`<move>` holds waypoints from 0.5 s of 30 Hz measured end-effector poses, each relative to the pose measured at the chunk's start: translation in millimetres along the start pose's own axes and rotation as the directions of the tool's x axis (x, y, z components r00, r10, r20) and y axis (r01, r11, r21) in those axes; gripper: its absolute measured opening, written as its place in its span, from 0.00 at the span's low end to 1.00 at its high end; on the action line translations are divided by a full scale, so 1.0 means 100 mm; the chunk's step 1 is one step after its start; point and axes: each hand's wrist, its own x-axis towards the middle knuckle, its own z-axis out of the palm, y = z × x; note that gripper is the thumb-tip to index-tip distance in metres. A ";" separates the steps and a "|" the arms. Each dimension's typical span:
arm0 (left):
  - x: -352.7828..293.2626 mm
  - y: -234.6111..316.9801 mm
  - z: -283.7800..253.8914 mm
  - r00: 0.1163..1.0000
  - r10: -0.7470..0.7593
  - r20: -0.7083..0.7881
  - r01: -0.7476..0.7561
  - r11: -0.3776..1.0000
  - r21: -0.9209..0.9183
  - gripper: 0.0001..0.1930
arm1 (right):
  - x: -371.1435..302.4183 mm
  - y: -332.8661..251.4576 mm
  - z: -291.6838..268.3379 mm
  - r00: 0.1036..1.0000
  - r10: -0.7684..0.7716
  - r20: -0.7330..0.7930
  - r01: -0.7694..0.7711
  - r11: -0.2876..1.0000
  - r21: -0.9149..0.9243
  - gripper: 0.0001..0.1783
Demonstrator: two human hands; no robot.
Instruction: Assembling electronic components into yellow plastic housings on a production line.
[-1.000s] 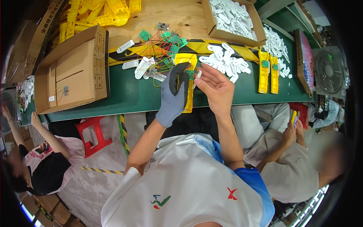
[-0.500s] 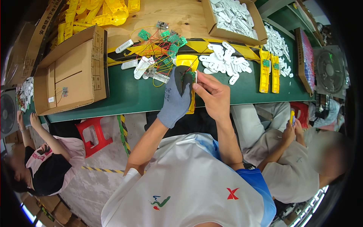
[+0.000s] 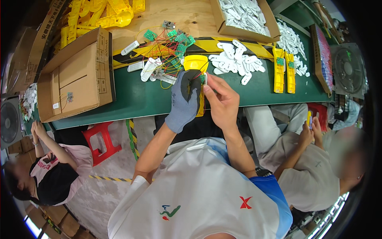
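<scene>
My left hand (image 3: pixel 186 99), in a grey-blue glove with dark fingertips, is closed, thumb and finger pinching a small green circuit board (image 3: pixel 202 77). Opposite it, my bare right hand (image 3: pixel 223 102) is closed too, its thumb and fingertips at a small white part along the board's right edge. A long yellow plastic casing (image 3: pixel 195 62) runs beneath and behind the gloved hand, past the table edge; whether the glove also grips it is hidden. Thin wires (image 3: pixel 208 65) loop near the board. Just beyond lies a tangle of wired green boards (image 3: pixel 181 49).
Loose white plastic covers (image 3: pixel 234 57) lie right of my hands, below a carton of more covers (image 3: pixel 244 18). Two yellow casings (image 3: pixel 279 73) with boards stand farther right. An open cardboard box (image 3: pixel 75 77) is at left. Co-workers sit on both sides; red stool (image 3: pixel 101 143) at left.
My hands stay together at the board, with small shifts of the fingers. The view has moved slightly. At left, the co-worker's hands have come together.
</scene>
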 end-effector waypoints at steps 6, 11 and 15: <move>0.00 0.04 0.04 1.000 0.011 -0.022 -0.010 0.998 0.058 0.12 | 0.04 -0.02 -0.06 0.952 -0.295 0.076 0.301 0.873 -0.383 0.16; -0.03 0.04 0.13 0.999 -0.047 -0.027 0.047 0.999 0.009 0.12 | 0.06 -0.13 -0.20 0.925 -0.325 0.199 0.381 0.809 -0.448 0.20; -0.30 -0.08 0.20 0.914 -0.362 0.181 0.405 0.797 -0.448 0.28 | 0.07 -0.31 -0.29 0.954 -0.218 0.204 0.296 0.782 -0.548 0.31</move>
